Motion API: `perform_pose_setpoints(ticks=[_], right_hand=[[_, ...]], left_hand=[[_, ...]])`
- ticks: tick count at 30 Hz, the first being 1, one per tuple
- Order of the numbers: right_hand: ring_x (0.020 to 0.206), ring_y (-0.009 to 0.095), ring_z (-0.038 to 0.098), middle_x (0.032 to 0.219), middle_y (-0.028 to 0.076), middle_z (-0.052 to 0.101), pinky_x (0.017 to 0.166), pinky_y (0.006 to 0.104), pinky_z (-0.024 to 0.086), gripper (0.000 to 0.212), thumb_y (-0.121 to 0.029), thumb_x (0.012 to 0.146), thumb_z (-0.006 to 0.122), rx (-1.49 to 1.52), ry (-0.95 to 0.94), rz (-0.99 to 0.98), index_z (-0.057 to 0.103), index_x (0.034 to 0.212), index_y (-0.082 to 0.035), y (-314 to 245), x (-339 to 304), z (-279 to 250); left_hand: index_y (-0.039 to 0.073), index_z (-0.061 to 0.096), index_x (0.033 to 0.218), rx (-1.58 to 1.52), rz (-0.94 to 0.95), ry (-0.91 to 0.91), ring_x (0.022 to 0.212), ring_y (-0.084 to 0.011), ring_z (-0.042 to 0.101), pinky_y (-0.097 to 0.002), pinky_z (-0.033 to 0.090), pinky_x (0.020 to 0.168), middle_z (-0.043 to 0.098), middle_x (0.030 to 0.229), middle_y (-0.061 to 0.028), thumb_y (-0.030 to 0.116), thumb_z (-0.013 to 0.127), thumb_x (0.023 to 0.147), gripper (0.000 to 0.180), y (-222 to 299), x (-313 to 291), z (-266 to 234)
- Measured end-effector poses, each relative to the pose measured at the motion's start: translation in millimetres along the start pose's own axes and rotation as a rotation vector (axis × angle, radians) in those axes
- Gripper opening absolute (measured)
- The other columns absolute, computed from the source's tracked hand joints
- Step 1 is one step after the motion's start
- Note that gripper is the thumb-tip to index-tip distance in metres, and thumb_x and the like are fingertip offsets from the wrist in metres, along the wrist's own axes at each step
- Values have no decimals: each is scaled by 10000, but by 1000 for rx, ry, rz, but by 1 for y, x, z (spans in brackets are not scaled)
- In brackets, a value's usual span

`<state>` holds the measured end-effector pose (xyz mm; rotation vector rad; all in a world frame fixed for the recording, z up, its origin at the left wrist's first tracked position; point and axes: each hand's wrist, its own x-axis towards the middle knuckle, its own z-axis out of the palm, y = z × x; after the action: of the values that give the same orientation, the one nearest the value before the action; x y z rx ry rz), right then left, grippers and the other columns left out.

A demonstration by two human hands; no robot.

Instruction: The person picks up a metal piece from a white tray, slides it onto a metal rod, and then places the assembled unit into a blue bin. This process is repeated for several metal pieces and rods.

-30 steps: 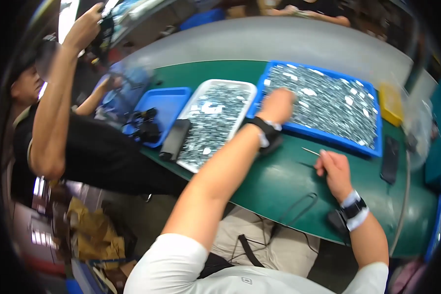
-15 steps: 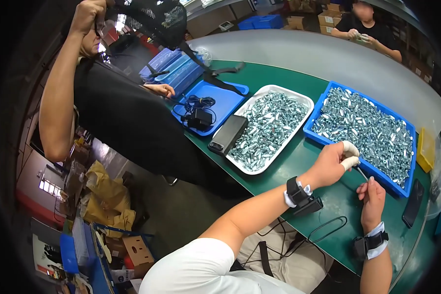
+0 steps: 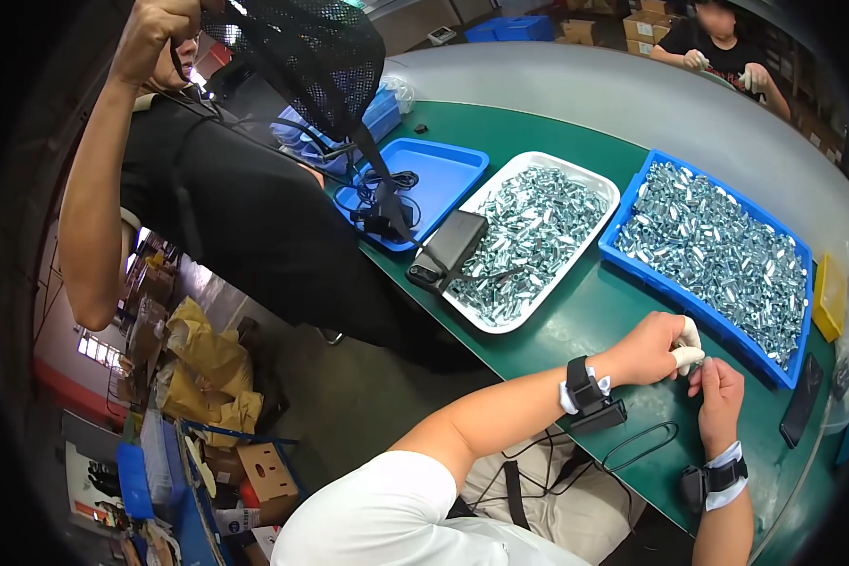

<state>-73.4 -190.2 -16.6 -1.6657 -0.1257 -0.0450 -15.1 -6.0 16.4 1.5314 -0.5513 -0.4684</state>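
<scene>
My left hand [image 3: 653, 349], with pale covers on its thumb and forefinger, is closed in a pinch close to my right hand [image 3: 720, 398]. The fingertips of both hands meet above the green table [image 3: 561, 351]. My right thumb and fingers are pinched too, and whatever small thing lies between the fingertips is mostly hidden. Just beyond them, a blue tray [image 3: 632, 265] is filled with small shiny metal parts [image 3: 717, 255]. To its left, a white tray [image 3: 576, 266] holds more parts of that sort. Each wrist wears a black strapped device over white cloth.
A black box [image 3: 458, 240] rests on the white tray's near-left edge. Farther left, a blue tray [image 3: 453, 165] carries a coiled cable. A person in black [image 3: 245, 222] stands there holding up a mesh cap [image 3: 321, 71]. On the right lie a yellow bin [image 3: 829, 297] and a black phone-like slab [image 3: 802, 401].
My left hand has moved down toward me, away from the blue tray's edge, and my hands have come together. The thin rod between them no longer shows. The mesh cap has shifted.
</scene>
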Motion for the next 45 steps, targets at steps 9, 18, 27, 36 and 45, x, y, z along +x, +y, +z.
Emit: perform_pose_setpoints(ticks=[9, 18, 27, 36, 45], right_hand=[[557, 83, 464, 635, 35, 552, 535, 225, 349, 446, -283, 1006, 474, 188, -172, 107, 531, 636, -40, -10, 10, -21], [516, 68, 450, 635, 51, 570, 513, 216, 346, 444, -285, 1001, 480, 169, -21, 40, 545, 645, -28, -6, 10, -5], [561, 75, 446, 690, 53, 566, 547, 225, 345, 415, -291, 1006, 475, 152, 14, -6, 542, 680, -44, 1, -3, -11], [683, 127, 484, 678, 44, 523, 661, 253, 372, 418, -271, 1017, 451, 61, -43, -5, 531, 677, -42, 1, 17, -21], [792, 145, 534, 746, 40, 555, 828, 261, 411, 342, -267, 1020, 458, 325, -119, -14, 588, 811, -30, 25, 20, -24]], left_hand=[[-3, 612, 878, 271, 431, 61, 621, -137, 606, -296, 475, 549, 655, 726, -62, 47, 687, 829, 103, -5, 4, 6], [-2, 617, 795, 112, 270, 138, 647, -127, 614, -298, 463, 557, 649, 708, -99, 90, 705, 828, 132, 11, -1, 6], [14, 682, 862, 446, 151, 524, 677, -130, 612, -296, 490, 626, 653, 736, -87, 127, 702, 836, 118, 30, -57, -29], [84, 720, 1019, 1193, 173, 671, 728, -285, 681, -350, 527, 677, 694, 814, -173, 236, 676, 840, 239, 27, -126, -196], [-6, 685, 1004, 1044, -168, 467, 768, -115, 615, -268, 482, 690, 690, 850, -61, 161, 642, 898, 202, 27, -164, -158]])
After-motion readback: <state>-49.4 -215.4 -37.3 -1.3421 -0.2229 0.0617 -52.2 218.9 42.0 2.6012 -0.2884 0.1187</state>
